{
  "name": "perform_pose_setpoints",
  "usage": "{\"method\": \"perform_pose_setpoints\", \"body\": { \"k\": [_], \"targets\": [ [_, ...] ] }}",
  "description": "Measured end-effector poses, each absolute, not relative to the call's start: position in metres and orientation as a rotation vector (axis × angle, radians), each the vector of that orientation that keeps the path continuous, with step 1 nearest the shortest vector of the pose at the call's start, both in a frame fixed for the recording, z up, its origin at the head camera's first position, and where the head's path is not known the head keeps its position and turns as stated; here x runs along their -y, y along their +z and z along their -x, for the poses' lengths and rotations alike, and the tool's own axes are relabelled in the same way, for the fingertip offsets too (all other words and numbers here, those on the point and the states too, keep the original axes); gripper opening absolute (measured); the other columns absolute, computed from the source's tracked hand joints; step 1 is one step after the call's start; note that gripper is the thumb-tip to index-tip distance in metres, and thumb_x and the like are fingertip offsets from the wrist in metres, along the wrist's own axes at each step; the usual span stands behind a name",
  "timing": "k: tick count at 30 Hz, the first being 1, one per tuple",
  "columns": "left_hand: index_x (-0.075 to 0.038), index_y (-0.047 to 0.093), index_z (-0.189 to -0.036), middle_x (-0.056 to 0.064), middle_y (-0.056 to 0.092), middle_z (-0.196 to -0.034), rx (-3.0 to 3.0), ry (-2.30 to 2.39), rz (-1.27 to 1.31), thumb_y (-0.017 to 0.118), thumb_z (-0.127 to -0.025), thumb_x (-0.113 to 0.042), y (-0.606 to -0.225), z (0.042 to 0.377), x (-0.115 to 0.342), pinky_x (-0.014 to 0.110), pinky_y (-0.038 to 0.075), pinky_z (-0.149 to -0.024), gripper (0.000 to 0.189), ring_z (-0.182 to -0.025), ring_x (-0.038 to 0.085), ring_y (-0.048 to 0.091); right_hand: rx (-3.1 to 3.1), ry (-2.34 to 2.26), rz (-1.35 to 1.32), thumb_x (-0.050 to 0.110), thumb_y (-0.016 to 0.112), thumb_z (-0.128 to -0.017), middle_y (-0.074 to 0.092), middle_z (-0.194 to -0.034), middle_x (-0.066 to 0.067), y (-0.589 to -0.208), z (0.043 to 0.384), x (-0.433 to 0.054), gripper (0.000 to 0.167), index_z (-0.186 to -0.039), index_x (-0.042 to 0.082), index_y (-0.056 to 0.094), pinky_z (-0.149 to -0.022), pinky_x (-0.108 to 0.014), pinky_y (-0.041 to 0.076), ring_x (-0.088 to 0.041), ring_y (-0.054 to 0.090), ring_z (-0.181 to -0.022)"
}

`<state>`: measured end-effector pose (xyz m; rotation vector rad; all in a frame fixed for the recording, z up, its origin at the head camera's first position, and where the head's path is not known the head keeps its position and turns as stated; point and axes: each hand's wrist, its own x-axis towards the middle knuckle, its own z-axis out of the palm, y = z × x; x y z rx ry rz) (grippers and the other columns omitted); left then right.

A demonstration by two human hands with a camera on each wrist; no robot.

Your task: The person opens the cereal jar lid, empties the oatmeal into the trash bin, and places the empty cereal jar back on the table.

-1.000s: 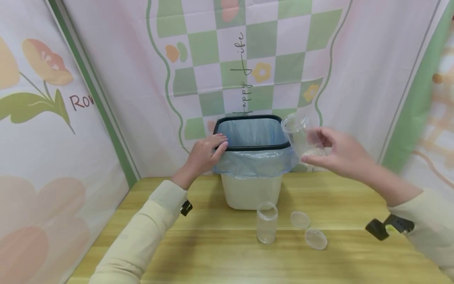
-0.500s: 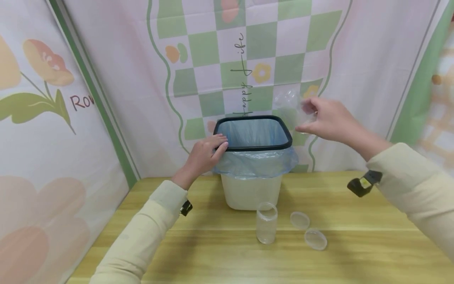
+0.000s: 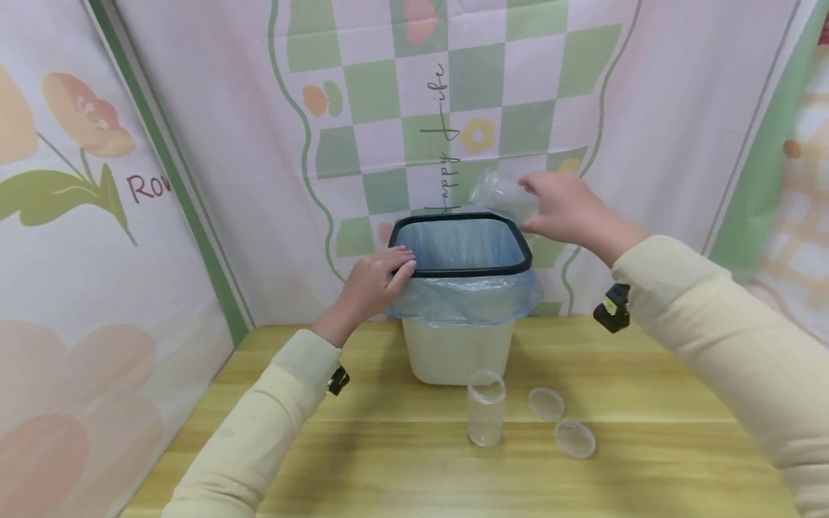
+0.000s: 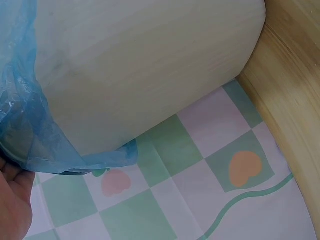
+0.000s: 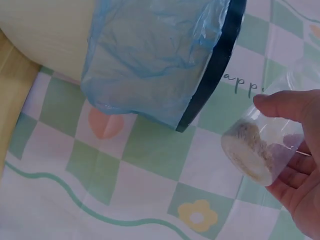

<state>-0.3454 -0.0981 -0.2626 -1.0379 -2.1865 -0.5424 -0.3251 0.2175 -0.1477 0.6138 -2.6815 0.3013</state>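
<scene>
My right hand (image 3: 570,212) grips a clear plastic jar (image 3: 499,193) above the back right of a trash can (image 3: 456,352). The jar is tilted, its mouth toward the left over the bin. In the right wrist view, pale brownish grains (image 5: 252,145) lie near the base of the jar, with thumb and fingers around its side. My left hand (image 3: 376,280) holds the can's black rim (image 3: 473,273) at the left front corner. A blue bag (image 3: 466,298) lines the can and folds down over its outside.
A second clear jar (image 3: 486,417) stands upright and uncapped on the wooden table (image 3: 388,467), in front of the can. Two round clear lids, one nearer the can (image 3: 547,403) and one closer (image 3: 575,439), lie right of it. A checked curtain (image 3: 369,93) hangs behind.
My right hand has lifted the jar and carried it left, from beside the can's right rim to over its back right, tipping it from near upright. My left hand stays put.
</scene>
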Motion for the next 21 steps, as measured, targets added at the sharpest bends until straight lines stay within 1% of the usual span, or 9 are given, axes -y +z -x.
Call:
{"method": "perform_pose_setpoints", "body": {
  "k": [6,10,15,19,21],
  "targets": [
    [-0.001,0.070,-0.116,0.013,0.067,-0.118,2.181,-0.538,1.040,0.053,-0.100,-0.020,-0.263,0.346,0.098,0.036,0.041,-0.104,0.030,-0.120,0.024,0.057,2.673,0.171,-0.617,0.002,0.071,-0.079,0.046,-0.135,-0.033,-0.146,0.335,-0.212,0.068,-0.138,-0.013,0.040,-0.104,-0.057,0.035,-0.048,0.042,-0.124],
    [-0.002,0.070,-0.116,0.012,0.067,-0.118,2.185,-0.537,1.044,0.053,-0.100,-0.020,-0.263,0.346,0.098,0.035,0.041,-0.104,0.030,-0.121,0.023,0.057,2.640,0.073,-0.632,-0.002,0.066,-0.080,0.047,-0.132,-0.034,-0.145,0.336,-0.208,0.061,-0.135,-0.013,0.043,-0.100,-0.058,0.038,-0.049,0.044,-0.122],
    [-0.001,0.070,-0.116,0.013,0.068,-0.117,2.172,-0.543,1.049,0.053,-0.100,-0.020,-0.263,0.346,0.098,0.036,0.042,-0.104,0.030,-0.120,0.024,0.057,2.544,-0.134,-0.706,-0.008,0.060,-0.080,0.055,-0.119,-0.032,-0.149,0.339,-0.205,0.050,-0.129,-0.013,0.048,-0.088,-0.055,0.048,-0.046,0.054,-0.108],
    [-0.001,0.070,-0.116,0.013,0.068,-0.117,2.165,-0.541,1.053,0.053,-0.100,-0.020,-0.262,0.346,0.098,0.036,0.042,-0.103,0.030,-0.119,0.024,0.058,2.445,-0.248,-0.792,-0.016,0.057,-0.077,0.059,-0.108,-0.029,-0.154,0.345,-0.205,0.044,-0.121,-0.013,0.052,-0.082,-0.051,0.051,-0.043,0.058,-0.097],
    [-0.002,0.071,-0.116,0.012,0.068,-0.117,2.164,-0.539,1.055,0.054,-0.100,-0.020,-0.263,0.346,0.098,0.036,0.043,-0.103,0.030,-0.119,0.024,0.058,2.399,-0.284,-0.824,-0.018,0.056,-0.076,0.060,-0.104,-0.029,-0.156,0.347,-0.205,0.042,-0.117,-0.013,0.053,-0.081,-0.050,0.052,-0.043,0.059,-0.094]
  ]
}}
